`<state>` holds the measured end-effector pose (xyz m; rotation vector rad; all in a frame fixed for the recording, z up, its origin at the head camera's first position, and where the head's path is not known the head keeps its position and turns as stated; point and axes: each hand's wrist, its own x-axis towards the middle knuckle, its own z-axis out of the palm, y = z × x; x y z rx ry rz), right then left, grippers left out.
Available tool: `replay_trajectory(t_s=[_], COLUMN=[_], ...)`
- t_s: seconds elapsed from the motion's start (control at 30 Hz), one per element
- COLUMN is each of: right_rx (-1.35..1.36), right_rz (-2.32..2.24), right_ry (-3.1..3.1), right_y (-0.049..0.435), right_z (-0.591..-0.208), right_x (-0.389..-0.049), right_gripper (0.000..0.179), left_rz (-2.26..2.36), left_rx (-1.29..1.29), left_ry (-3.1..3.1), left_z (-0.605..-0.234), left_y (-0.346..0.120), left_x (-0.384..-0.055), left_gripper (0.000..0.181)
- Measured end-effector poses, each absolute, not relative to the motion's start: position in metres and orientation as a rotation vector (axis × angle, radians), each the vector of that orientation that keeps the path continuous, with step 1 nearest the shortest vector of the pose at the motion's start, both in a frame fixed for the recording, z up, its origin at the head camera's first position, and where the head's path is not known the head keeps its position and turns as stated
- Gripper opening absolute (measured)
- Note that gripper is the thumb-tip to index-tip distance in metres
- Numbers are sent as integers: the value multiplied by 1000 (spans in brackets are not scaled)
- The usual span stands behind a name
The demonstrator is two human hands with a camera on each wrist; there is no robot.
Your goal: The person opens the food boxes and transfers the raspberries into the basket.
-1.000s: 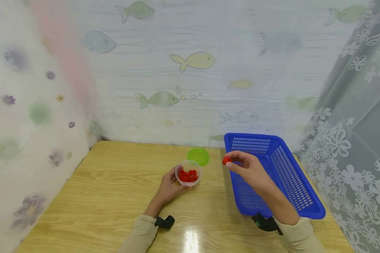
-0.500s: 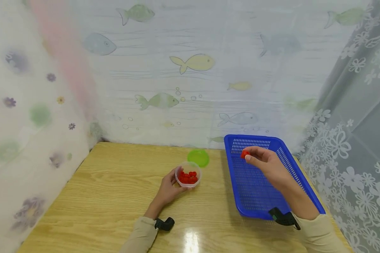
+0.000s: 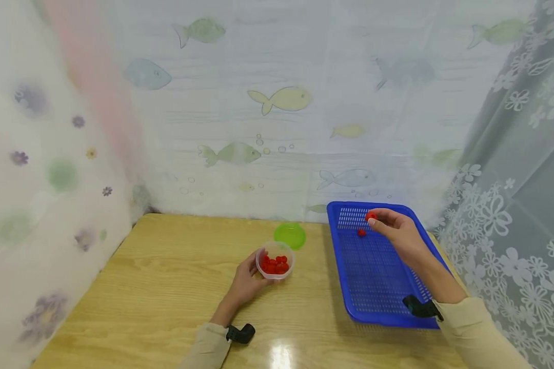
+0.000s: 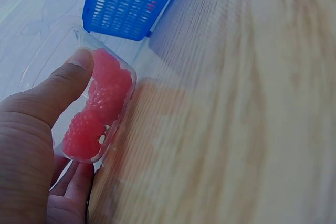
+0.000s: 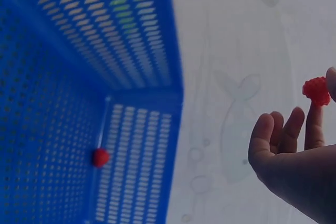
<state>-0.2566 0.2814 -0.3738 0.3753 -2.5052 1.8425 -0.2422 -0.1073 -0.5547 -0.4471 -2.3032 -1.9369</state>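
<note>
My left hand (image 3: pixel 249 282) grips a clear plastic cup (image 3: pixel 275 247) with several red raspberries (image 4: pixel 109 94) inside, thumb on one side and fingers round the other. The cup stands on the wooden table. Over the far end of the blue basket (image 3: pixel 343 287), my right hand (image 3: pixel 403 238) pinches one raspberry (image 3: pixel 371 216) between thumb and index finger. Its other fingers are loosely bent in the right wrist view. Below, a second raspberry (image 5: pixel 100 157) lies on the basket floor against the far end wall.
A green round lid (image 3: pixel 290 236) lies on the wooden table (image 3: pixel 166 287) just behind the cup. Curtains with printed fish (image 3: pixel 231 154) hang behind the table, and a lacy curtain borders its right side. The basket's slotted walls rise at the right.
My right hand has moved right with its raspberry, from the basket's left rim to above its far end. Another raspberry has come into sight in the basket. My left hand stays at the cup.
</note>
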Motion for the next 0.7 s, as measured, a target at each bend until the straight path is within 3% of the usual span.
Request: replay_trajectory(t_s=[0.23, 0.7], right_rx=[309, 210], right_rz=[1780, 1673], right_ry=[-2608, -2732], right_y=[297, 313], right_z=[-386, -411], right_x=[-273, -304], right_gripper=[53, 57], left_rz=[-1951, -1939], left_rx=[-452, -450], left_ry=[-2270, -2317], left_z=[-555, -555], left_y=[-107, -107], left_x=[-240, -243], left_gripper=[88, 90])
